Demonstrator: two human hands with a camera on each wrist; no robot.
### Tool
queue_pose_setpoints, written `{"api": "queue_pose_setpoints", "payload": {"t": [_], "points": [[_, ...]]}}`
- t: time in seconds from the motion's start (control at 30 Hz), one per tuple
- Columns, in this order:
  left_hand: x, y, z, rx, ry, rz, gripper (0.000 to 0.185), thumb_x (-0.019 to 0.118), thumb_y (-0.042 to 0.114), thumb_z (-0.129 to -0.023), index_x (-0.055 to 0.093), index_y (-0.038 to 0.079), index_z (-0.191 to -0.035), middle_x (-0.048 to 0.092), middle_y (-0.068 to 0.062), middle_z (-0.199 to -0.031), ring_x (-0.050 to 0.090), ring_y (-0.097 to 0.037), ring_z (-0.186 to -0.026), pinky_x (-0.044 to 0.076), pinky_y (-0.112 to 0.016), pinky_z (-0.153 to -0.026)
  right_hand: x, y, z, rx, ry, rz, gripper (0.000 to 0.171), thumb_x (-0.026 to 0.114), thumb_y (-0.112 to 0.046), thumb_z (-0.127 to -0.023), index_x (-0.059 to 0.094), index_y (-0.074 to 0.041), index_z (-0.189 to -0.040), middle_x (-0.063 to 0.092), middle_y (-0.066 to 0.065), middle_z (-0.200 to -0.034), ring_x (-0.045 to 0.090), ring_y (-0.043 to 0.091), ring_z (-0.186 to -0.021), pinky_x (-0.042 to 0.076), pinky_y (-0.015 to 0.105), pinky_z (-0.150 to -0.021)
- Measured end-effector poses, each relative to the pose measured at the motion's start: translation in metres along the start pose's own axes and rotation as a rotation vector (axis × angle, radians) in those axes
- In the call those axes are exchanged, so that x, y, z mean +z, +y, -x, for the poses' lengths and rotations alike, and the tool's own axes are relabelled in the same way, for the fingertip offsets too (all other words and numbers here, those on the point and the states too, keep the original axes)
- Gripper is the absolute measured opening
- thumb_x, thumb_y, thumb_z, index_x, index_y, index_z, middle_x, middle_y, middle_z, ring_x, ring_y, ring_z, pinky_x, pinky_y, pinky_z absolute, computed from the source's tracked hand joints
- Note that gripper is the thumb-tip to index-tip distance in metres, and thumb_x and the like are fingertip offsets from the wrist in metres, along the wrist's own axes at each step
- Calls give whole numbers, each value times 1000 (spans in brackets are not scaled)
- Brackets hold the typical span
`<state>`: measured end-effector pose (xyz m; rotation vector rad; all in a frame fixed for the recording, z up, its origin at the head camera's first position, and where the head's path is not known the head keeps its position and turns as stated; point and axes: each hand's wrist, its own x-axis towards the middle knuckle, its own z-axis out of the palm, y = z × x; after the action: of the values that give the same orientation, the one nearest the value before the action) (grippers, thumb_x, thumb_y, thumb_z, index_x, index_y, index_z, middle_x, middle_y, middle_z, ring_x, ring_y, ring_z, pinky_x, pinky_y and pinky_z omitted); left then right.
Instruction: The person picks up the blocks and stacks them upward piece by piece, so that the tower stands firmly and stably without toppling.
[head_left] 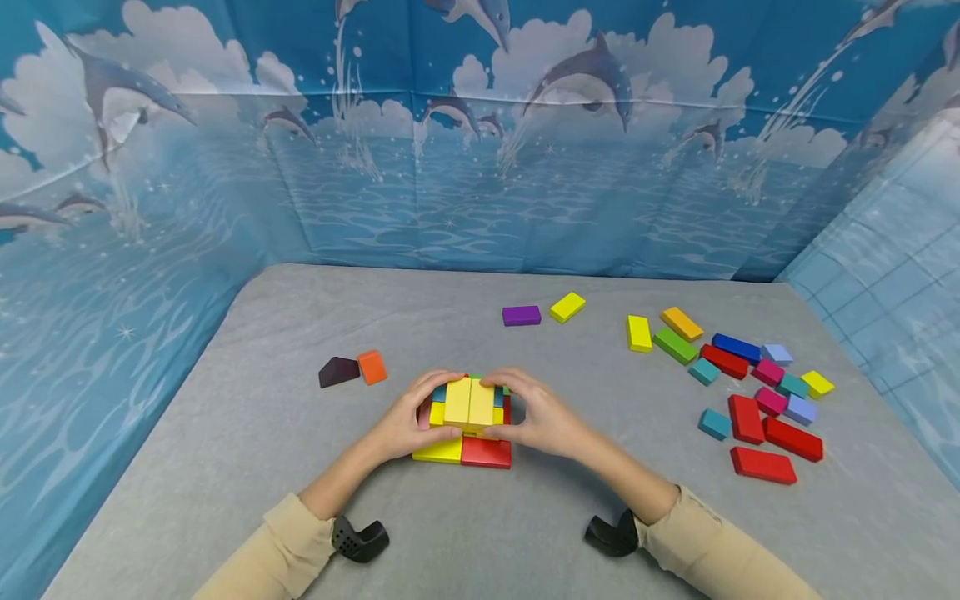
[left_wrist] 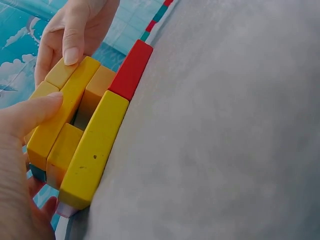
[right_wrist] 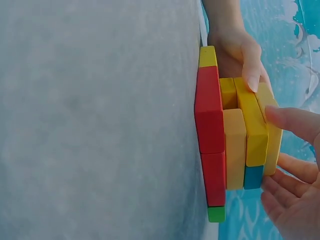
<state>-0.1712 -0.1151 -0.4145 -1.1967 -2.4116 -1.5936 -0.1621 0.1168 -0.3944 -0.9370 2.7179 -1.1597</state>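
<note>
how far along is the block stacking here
Done: a block stack of several layers stands on the grey table. In hand: the left hand and right hand hold the two yellow top blocks from either side. Left: many loose blocks lie unstacked at the right, plus a purple block.

My left grip (left_wrist: 22, 150) and right grip (left_wrist: 75, 30) press thumbs onto the yellow blocks (left_wrist: 65, 107) stacked above a red block (left_wrist: 131, 70) on the grey bench (left_wrist: 225, 125).

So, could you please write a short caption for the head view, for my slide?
Both hands, left and right, steady two yellow blocks atop a colourful block stack on a grey table.
</note>
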Motion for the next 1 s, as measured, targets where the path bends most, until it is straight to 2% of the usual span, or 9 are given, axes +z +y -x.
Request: {"api": "queue_pose_setpoints", "payload": {"t": [0.13,0.33,0.47,0.53,0.63,0.77,0.87,1.0], "points": [[-1,-2,0,7,4,7,63,72,-5,-71,43,-8,-127,45,-22,-126,43,-31,-112,39,-40,-94,1,-2,-2,10,-5,18,60,77,-24,-74,51,-6,-125,50,9,-127,47,24,-116,42,42,-94],[4,-27,2,4,12,0,67,74,-1,-71,43,0,-130,46,-15,-129,43,-26,-114,38,-36,-96,1,0,-2,-9,-12,24,61,76,-25,-75,50,-6,-126,50,9,-128,48,24,-115,42,42,-94],[6,-37,4,6,2,5,68,75,7,-74,42,7,-133,45,-8,-130,43,-21,-115,37,-35,-97,-9,10,-5,-22,-28,-56,61,73,-25,-77,48,-6,-129,48,10,-130,46,27,-116,39,48,-95],[5,-39,5,-1,1,15,68,75,12,-75,41,9,-134,44,-6,-132,42,-19,-116,36,-35,-98,-20,23,-10,-20,2,-120,58,71,-21,-80,46,-4,-130,48,13,-130,45,31,-116,38,52,-95],[5,-39,6,-8,5,11,70,75,15,-74,40,10,-135,43,-5,-133,41,-20,-118,35,-37,-99,-41,54,-20,-6,106,-159,51,66,-14,-84,45,-2,-130,48,17,-129,45,35,-115,36,55,-93],[6,-35,7,-28,15,-13,71,76,11,-73,40,9,-135,43,-6,-133,40,-20,-119,35,-39,-99,-66,99,-29,58,211,-80,48,61,-11,-88,43,1,-131,46,20,-129,43,36,-115,34,55,-92],[5,-23,6,-17,26,-17,69,75,6,-73,41,3,-132,45,-11,-130,42,-23,-116,36,-38,-98,-80,126,-32,108,218,-25,46,56,-9,-91,40,3,-132,42,22,-130,39,38,-116,31,56,-94],[3,-8,5,-11,33,-7,66,73,2,-73,41,-4,-130,46,-18,-127,42,-27,-115,36,-40,-98,-92,149,-35,143,181,11,44,50,-2,-93,36,6,-133,37,26,-132,34,41,-120,26,56,-99]]}}
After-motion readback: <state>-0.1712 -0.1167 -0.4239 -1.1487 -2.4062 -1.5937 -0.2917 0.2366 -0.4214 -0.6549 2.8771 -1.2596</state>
